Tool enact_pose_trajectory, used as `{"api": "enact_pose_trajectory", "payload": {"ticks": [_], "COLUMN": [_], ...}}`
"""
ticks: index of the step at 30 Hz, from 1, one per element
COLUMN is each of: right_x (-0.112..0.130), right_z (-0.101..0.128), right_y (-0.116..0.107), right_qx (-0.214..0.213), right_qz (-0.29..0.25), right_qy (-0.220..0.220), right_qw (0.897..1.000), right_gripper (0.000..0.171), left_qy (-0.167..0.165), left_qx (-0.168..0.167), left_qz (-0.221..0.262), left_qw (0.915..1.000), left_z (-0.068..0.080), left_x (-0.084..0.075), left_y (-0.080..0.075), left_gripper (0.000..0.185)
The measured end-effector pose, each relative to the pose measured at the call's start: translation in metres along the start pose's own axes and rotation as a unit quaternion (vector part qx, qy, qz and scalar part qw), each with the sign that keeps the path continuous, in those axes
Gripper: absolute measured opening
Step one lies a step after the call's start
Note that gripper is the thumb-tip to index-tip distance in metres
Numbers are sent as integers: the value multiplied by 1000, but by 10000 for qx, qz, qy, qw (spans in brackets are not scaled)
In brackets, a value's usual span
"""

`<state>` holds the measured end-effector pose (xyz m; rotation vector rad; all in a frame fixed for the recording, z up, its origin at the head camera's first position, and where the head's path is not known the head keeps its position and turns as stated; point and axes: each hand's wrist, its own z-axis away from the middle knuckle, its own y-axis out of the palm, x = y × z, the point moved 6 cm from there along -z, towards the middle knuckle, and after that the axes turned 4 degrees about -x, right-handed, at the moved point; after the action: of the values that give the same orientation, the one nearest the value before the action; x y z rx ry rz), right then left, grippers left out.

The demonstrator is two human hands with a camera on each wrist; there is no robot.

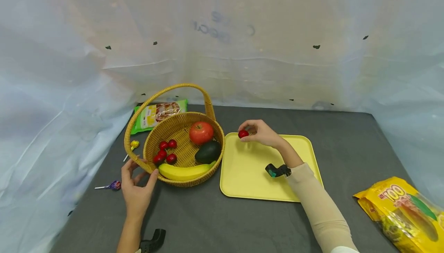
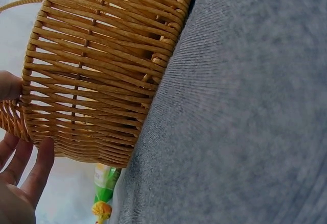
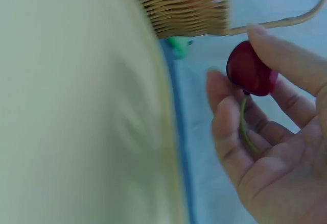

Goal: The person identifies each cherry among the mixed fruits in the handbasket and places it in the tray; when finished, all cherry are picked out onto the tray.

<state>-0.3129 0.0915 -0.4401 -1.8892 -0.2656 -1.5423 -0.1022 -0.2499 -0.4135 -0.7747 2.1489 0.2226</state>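
Note:
My right hand [image 1: 261, 133] pinches a dark red cherry [image 3: 250, 70] between thumb and fingers, its green stem hanging toward the palm. It is over the far left part of a yellow tray [image 1: 243, 185]. With thumb and fingers, my left hand [image 1: 136, 195] grips the near left rim of a woven basket [image 1: 184, 185] at the foot of its arched handle. In the basket lie a tomato [image 1: 201, 133], an avocado [image 1: 208, 152], a banana [image 1: 184, 172] and several cherries [image 1: 171, 158]. The left wrist view shows the fingers [image 2: 38, 175] against the basket's side.
Behind the basket lies a green snack packet [image 1: 159, 114]. A yellow lollipop [image 1: 134, 144] and a purple lollipop [image 1: 115, 185] are left of it on the dark table [image 1: 194, 222]. A yellow bag [image 1: 406, 214] lies at the right edge. Plastic sheeting [image 1: 263, 79] surrounds the table.

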Motion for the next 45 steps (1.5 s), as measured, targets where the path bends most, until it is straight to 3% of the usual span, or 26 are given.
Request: {"api": "enact_pose_trajectory", "payload": {"ticks": [3, 6, 20, 30, 33, 37, 40, 43, 45], "right_x": [-14, -20, -24, -30, -26, -4, 33, 75, 97], "right_z": [-3, -5, -18, -19, -16, -6, -3, -17, -34], "right_y": [7, 14, 42, 49, 47, 33, 20, 25, 43], "right_qx": [64, 173, -511, -503, -305, 529, 965, 1017, 1288], "right_qz": [-277, -418, 836, 852, 956, 1432, 1722, 1361, 1001], "right_qy": [145, -7, -681, -613, -548, -96, -1, -425, -841], "right_qw": [9995, 9990, 9929, 9932, 9934, 9882, 9803, 9845, 9830], "right_gripper": [38, 39, 35, 35, 39, 56, 64, 56, 49], "left_qy": [-85, -181, -2, -41, -25, 84, 134, 163, 176], "left_qx": [37, 47, 16, 21, 25, 88, 90, 15, -19], "left_qz": [-67, -97, -38, -69, -38, 132, 203, 237, 255], "left_qw": [9999, 9998, 10000, 10000, 10000, 9998, 9997, 9996, 9995], "left_z": [0, 1, 0, 1, 1, 0, 0, 0, -1], "left_x": [1, 6, 0, -2, -1, 0, 1, 2, 2], "left_y": [-1, -3, -4, -4, -3, 1, 2, 0, -2], "left_gripper": [63, 64, 63, 63, 63, 63, 63, 64, 64]}}
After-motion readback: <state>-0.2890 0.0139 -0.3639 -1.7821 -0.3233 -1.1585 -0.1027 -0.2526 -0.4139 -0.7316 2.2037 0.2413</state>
